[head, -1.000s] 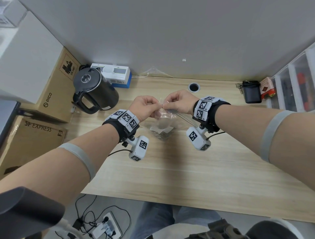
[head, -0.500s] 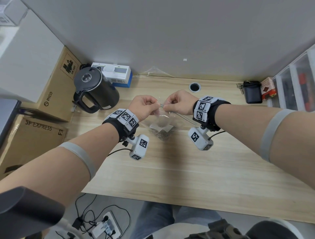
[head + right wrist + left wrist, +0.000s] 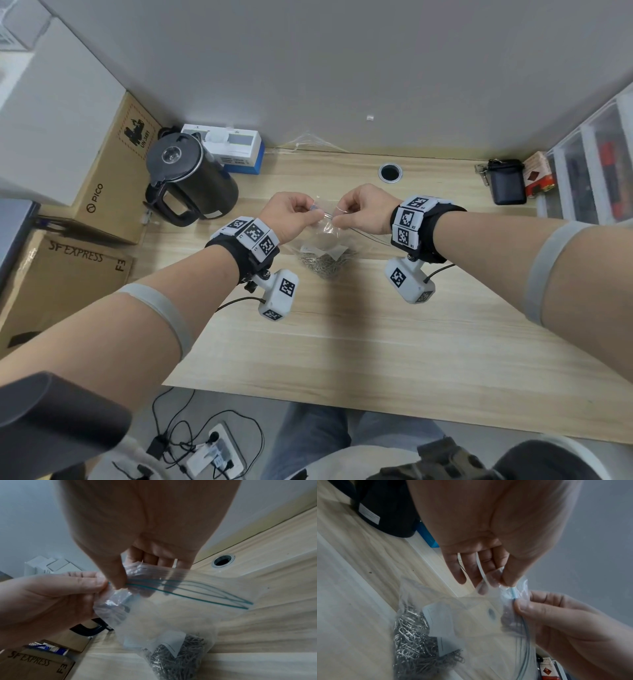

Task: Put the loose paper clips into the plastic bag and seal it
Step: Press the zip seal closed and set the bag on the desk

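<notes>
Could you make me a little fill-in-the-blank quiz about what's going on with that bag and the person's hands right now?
1. The paper clips lie heaped in the ____ of the plastic bag.
2. Both the left hand and the right hand pinch the bag's ____ strip.
3. The black ____ stands on the desk to the left of the hands.
4. Beyond the right hand's grip, the zip lines are still ____.

Missing words: bottom; zip; kettle; apart
</notes>
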